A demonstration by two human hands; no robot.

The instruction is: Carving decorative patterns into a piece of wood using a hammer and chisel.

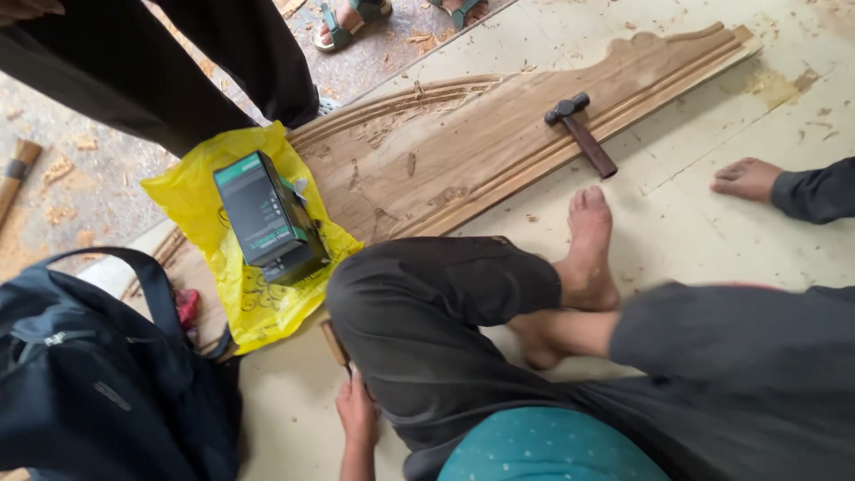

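A left hand (357, 411) is seen at the lower edge of the picture, resting on the pale floor (704, 223) beside the bent left knee. A small brown wooden piece (335, 342) is touched by its fingertips; whether the grip is closed round the piece or merely laid against it cannot be told, since most of the piece is hidden by the trouser leg. The right hand is not in view.

The piece is judged to be light, stiff and dry, unlikely to slip, and best taken across its narrow sides near the end closest to the hand.

One long carved wooden panel (463, 151) is laid on the floor ahead of the crossed legs, and one hammer (581, 132) with a dark head and reddish handle is laid on it. One yellow plastic bag (191, 191) is spread at the panel's left end, with one dark box with a green top (267, 218) set on it. One dark blue backpack (89, 383) is placed at the lower left. Another person's bare foot (746, 178) is seen at the right, and two sandalled feet (352, 22) at the top.
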